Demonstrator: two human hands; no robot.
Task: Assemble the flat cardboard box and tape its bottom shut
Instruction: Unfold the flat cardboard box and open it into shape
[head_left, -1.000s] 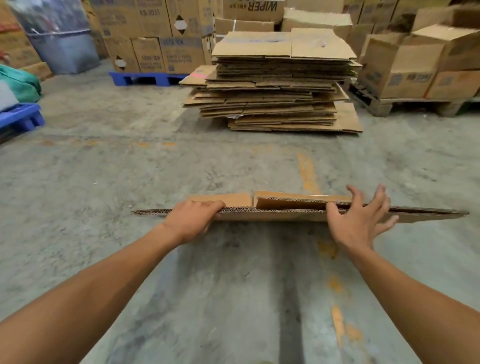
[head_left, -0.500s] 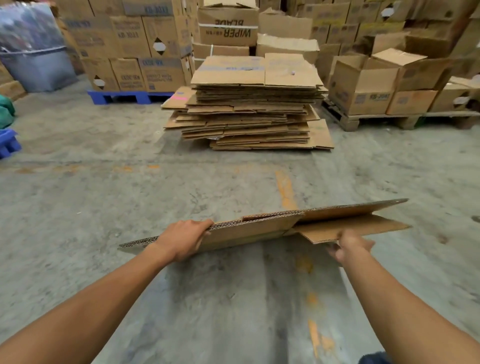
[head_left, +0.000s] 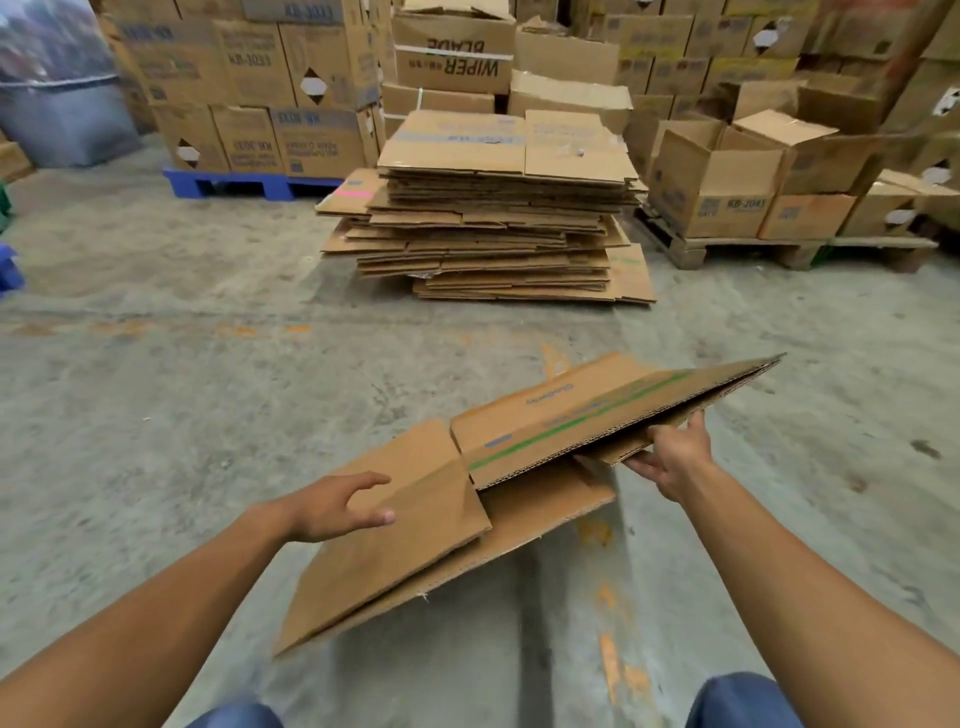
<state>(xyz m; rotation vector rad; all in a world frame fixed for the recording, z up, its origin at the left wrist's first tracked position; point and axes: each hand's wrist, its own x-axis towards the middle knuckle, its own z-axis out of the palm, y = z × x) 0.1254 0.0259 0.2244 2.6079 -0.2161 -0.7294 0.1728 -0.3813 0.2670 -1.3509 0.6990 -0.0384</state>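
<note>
While the left hand (head_left: 337, 506) rests open, the right hand (head_left: 672, 460) grips the flat box (head_left: 415, 525).

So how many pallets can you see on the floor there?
3 at least: a blue pallet back left under stacked boxes, a wooden pallet back right under open boxes, and a blue pallet corner at the far left edge. Others may be hidden.

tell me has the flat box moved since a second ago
Yes. The flat box has tipped from edge-on to top face showing, right end raised toward the cardboard stack.
</note>
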